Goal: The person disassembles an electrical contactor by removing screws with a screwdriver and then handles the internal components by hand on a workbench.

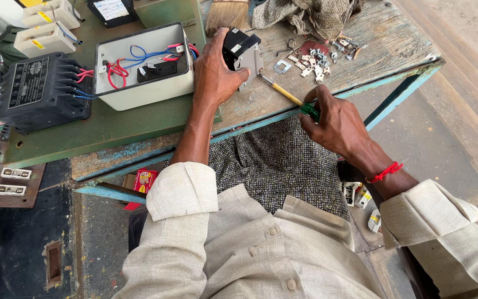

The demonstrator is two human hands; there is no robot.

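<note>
The bench (360,33) is worn grey wood with a chipped teal edge; a green board (112,124) covers its left part. Below lie a dark floor and, to the right, pale concrete.

The left hand (214,69) closes around a black-and-grey switch (243,51), pressing it against the bench top. The right hand (336,123) closes on the green handle of a screwdriver (289,95), whose yellow shaft slants up to the switch's lower right side.

Beside the left hand stands an open white box (139,88) with red and blue wires, then a black unit (34,88). Small metal parts (316,58) lie right of the switch, under a cloth (311,14) and a brush (227,15).

The palm hides the switch's left side; the screwdriver tip cannot be made out. The brush, the cloth and the white pieces at far left are cut off by the frame.
</note>
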